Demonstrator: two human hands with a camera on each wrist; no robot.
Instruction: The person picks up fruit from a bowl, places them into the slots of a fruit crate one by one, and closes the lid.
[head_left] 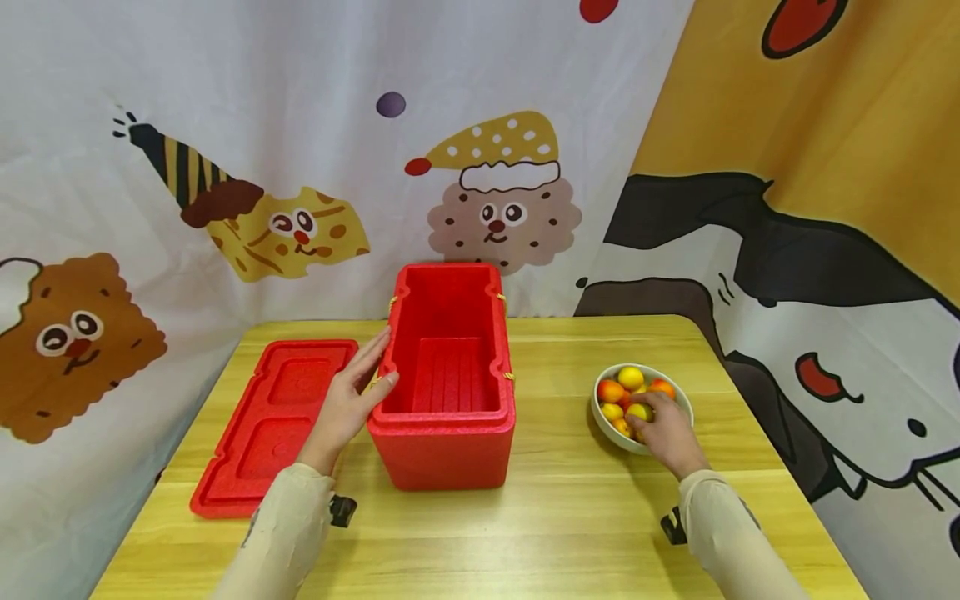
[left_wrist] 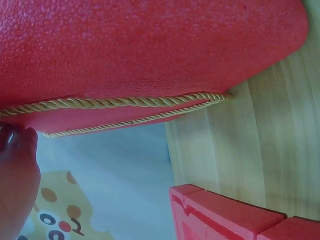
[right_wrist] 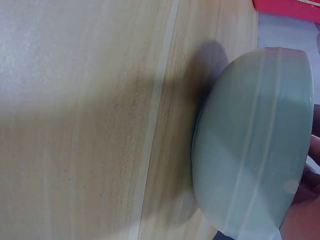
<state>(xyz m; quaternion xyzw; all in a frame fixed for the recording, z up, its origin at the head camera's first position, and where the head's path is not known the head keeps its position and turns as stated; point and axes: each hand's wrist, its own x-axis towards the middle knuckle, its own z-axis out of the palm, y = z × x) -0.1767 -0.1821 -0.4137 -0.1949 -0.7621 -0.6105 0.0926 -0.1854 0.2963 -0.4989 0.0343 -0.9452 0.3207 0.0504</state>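
A red foam box with no lid on it stands at the middle of the table, its inside bare. My left hand rests against the box's left rim with fingers extended. Yellow twisted rope runs along the box's side in the left wrist view. To the right, a pale bowl holds several small yellow and orange-red fruits. My right hand reaches into it from the right, fingers and thumb about a yellow fruit. In the right wrist view the bowl's wall hides most of that hand.
The red lid lies flat on the wooden table, left of the box. A cartoon-printed curtain hangs behind the table and along its sides.
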